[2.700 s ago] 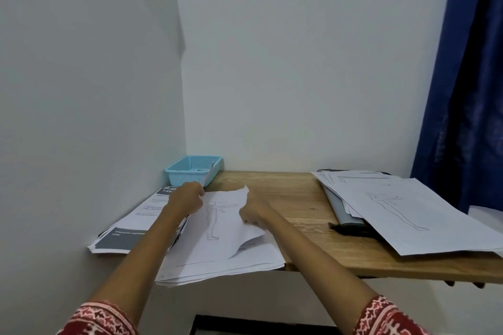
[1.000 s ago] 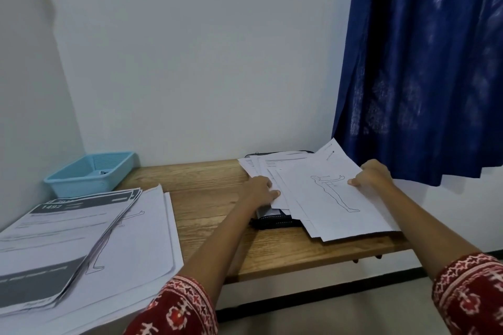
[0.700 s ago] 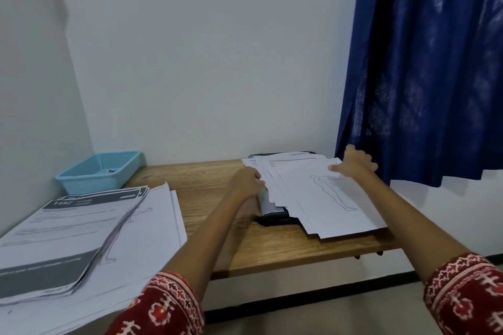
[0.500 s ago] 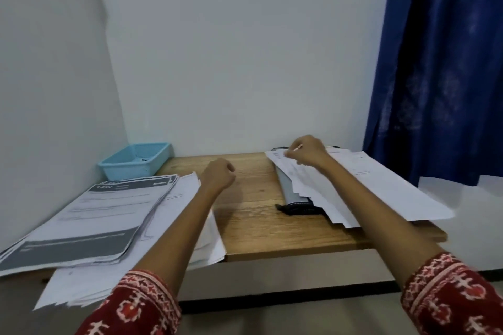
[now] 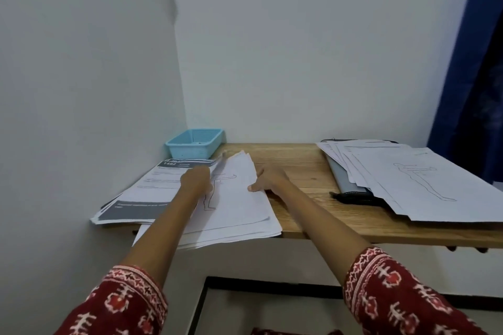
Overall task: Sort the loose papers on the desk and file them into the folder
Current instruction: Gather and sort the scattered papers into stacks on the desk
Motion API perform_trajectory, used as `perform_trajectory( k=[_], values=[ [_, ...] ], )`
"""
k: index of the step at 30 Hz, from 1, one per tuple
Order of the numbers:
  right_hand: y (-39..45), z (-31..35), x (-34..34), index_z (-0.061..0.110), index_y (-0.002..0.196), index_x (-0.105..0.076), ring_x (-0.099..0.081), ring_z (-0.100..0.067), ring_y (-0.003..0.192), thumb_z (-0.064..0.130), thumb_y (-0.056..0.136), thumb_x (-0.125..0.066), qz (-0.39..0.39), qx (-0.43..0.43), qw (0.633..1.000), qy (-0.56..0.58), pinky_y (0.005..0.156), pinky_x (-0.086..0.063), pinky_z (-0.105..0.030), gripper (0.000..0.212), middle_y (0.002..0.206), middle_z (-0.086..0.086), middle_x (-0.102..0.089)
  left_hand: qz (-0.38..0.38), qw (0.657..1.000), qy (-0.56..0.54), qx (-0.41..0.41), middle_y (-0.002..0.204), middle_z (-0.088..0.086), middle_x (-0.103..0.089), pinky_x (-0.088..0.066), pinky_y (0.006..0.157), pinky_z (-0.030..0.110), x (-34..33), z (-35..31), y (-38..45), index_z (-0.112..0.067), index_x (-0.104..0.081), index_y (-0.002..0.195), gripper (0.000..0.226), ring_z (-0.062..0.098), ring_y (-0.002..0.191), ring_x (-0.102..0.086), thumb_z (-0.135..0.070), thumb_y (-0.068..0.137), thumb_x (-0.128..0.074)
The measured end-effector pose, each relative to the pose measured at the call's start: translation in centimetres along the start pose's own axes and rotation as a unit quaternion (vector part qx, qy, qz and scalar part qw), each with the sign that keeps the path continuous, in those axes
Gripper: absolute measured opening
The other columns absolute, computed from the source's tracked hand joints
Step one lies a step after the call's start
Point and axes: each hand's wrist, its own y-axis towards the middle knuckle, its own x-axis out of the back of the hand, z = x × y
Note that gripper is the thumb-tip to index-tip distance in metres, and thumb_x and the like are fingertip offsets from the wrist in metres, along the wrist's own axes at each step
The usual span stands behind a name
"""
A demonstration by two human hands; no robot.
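Left hand (image 5: pixel 196 178) rests on the near-left paper stack, fingers curled at the seam between the grey-banded printed forms (image 5: pixel 152 193) and the figure-drawing sheets (image 5: pixel 234 207); cannot tell if it pinches a sheet edge. Right hand (image 5: pixel 269 178) sits just right of it, fingers fairly straight, thumb lying on the right edge of the drawing sheets, the other fingers past the edge over bare wood; nothing gripped. Top drawing sheet shows a line figure of a standing body, partly hidden by the left forearm. Both stacks overhang the front edge of the desk (image 5: pixel 299 171). Beyond the left hand, in the corner against the wall, a light blue basket (image 5: pixel 196 142). Well right of the right hand, the grey folder (image 5: pixel 344 181) lies flat with a black spine end toward the front, mostly covered by a second fanned pile of papers (image 5: pixel 424 185), the top one also bearing a body outline. Blue curtain (image 5: pixel 473 76) hangs at far right. Red patterned sleeves (image 5: pixel 394 291) on both forearms
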Motion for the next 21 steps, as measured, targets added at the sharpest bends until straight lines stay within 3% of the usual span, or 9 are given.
perform_trajectory(
  k=[2,4,7,9,13,16,19,21],
  values=[
    [0.0,0.2,0.2,0.009,0.08,-0.055,-0.059,-0.027,0.1,0.02,0.072,-0.08,0.007,0.009,1.0,0.005,0.082,-0.048,-0.037,0.029,0.103,-0.01,-0.063,0.016,0.999,-0.025,-0.014,0.123,0.014,-0.056,-0.046,0.085,0.031,1.2,0.7,0.4,-0.002,-0.051,0.122,0.032,0.028,0.11,-0.055,-0.012,0.091,-0.051],
    [0.0,0.4,1.0,0.01,0.064,-0.046,-0.057,-0.024,0.087,0.01,0.077,-0.075,0.02,0.001,0.999,0.042,0.073,-0.046,-0.036,0.032,0.085,-0.009,-0.06,0.033,0.996,-0.082,-0.016,0.123,0.016,-0.055,-0.048,0.076,0.029,2.5,1.9,0.9,0.0,-0.049,0.122,0.031,0.028,0.103,-0.056,-0.012,0.093,-0.048],
    [-0.3,0.4,2.3,0.006,0.064,-0.045,-0.057,-0.026,0.075,-0.007,0.086,-0.058,0.05,-0.026,0.994,0.097,0.058,-0.046,-0.031,0.028,0.07,-0.009,-0.054,0.04,0.989,-0.139,-0.011,0.129,0.018,-0.05,-0.047,0.08,0.031,4.3,3.4,0.5,-0.001,-0.04,0.133,0.04,0.03,0.111,-0.052,-0.009,0.094,-0.047],
    [-0.5,0.2,3.3,0.006,0.061,-0.042,-0.054,-0.024,0.072,-0.012,0.084,-0.05,0.037,-0.025,0.997,0.061,0.054,-0.04,-0.028,0.03,0.066,-0.008,-0.048,0.044,0.986,-0.159,-0.015,0.131,0.018,-0.048,-0.046,0.082,0.032,4.8,3.9,0.3,-0.003,-0.037,0.136,0.044,0.031,0.116,-0.05,-0.008,0.094,-0.046],
    [-0.2,-0.9,6.4,0.004,0.071,-0.042,-0.049,-0.023,0.089,0.001,0.089,-0.043,-0.101,0.004,0.995,-0.006,0.057,-0.033,-0.025,0.018,0.074,-0.002,-0.044,0.043,0.989,-0.137,-0.025,0.131,0.018,-0.049,-0.043,0.079,0.029,4.7,3.6,0.2,-0.001,-0.04,0.134,0.04,0.031,0.116,-0.05,-0.008,0.094,-0.045],
    [-0.1,-2.2,9.5,0.002,0.084,-0.055,-0.057,-0.034,0.096,0.002,0.088,-0.043,-0.222,-0.005,0.975,0.024,0.069,-0.04,-0.029,0.012,0.086,-0.015,-0.057,0.033,0.993,-0.113,-0.022,0.13,0.016,-0.051,-0.041,0.082,0.029,4.4,3.5,0.3,-0.001,-0.043,0.131,0.039,0.029,0.115,-0.051,-0.012,0.094,-0.048],
    [-0.9,-3.3,13.4,0.002,0.106,-0.061,-0.059,-0.037,0.104,0.004,0.088,-0.044,-0.32,-0.045,0.945,0.056,0.076,-0.042,-0.032,0.025,0.109,-0.02,-0.062,0.029,0.997,-0.073,-0.014,0.127,0.013,-0.054,-0.043,0.092,0.032,4.0,3.1,0.8,-0.005,-0.048,0.125,0.037,0.027,0.113,-0.051,-0.017,0.089,-0.053],
    [-1.7,-4.2,16.5,0.004,0.105,-0.062,-0.06,-0.037,0.102,0.006,0.087,-0.044,-0.361,-0.055,0.929,0.055,0.077,-0.043,-0.032,0.026,0.112,-0.019,-0.063,0.022,0.998,-0.06,-0.025,0.128,0.012,-0.053,-0.043,0.09,0.033,3.6,1.4,0.7,-0.006,-0.048,0.126,0.041,0.027,0.114,-0.051,-0.016,0.087,-0.055]
  ],
)
